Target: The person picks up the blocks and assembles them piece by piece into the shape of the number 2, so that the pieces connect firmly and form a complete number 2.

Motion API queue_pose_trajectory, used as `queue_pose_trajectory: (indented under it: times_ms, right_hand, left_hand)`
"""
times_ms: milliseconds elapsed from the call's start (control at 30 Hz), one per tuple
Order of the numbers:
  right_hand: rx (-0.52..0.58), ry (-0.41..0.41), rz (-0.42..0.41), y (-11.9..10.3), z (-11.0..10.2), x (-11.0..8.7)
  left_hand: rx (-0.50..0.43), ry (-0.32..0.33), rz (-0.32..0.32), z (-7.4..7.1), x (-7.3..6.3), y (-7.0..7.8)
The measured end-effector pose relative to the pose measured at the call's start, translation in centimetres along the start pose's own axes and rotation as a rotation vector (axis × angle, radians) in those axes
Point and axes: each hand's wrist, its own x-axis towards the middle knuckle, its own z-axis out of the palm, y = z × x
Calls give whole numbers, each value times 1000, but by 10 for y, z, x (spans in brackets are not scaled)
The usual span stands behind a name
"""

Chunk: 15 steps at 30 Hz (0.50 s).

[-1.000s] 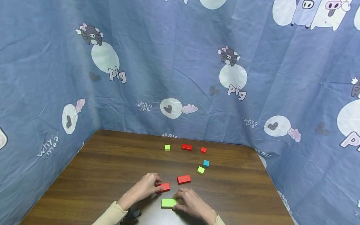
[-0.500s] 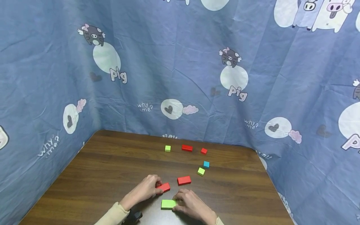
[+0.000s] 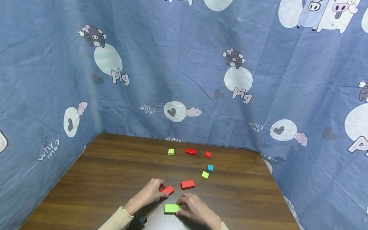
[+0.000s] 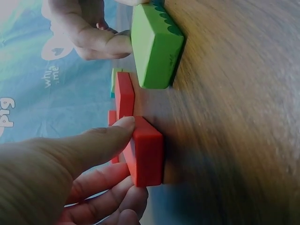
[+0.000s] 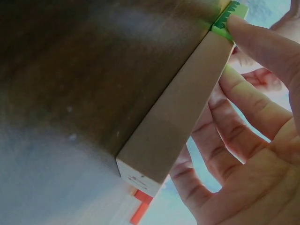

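My left hand (image 3: 147, 193) pinches the near-left end of a red block (image 3: 168, 190), which lies slantwise on the table. In the left wrist view, the thumb presses one side of this red block (image 4: 149, 157) and fingers reach its other side. My right hand (image 3: 195, 207) grips a green block (image 3: 171, 209) with dark green scallops along one side. The right wrist view has the thumb on this green block (image 5: 228, 22). Against its end lies a long, plain pale block (image 5: 171, 117) with small marks on its end face; the hand mostly hides it in the head view.
Just beyond the hands lies a second red block (image 3: 187, 184). Farther off are a yellow-green cube (image 3: 205, 175), a blue cube (image 3: 210, 168), a small red block (image 3: 208, 154), a long red block (image 3: 191, 151) and another yellow-green cube (image 3: 171, 152). A printed curtain (image 3: 178, 80) surrounds the wooden table (image 3: 109, 166).
The red block in my left hand has turned slightly, its far end angling more away from me. That hand has shifted a little right; the right hand and green block stay nearly still.
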Motion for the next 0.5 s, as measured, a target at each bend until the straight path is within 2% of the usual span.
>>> queue_pose_trajectory:
  times_ms: [500]
  right_hand:
    - [-42,-26,28,-1,-1,0]
  left_hand:
    - [-56,11,-27,7,6,1]
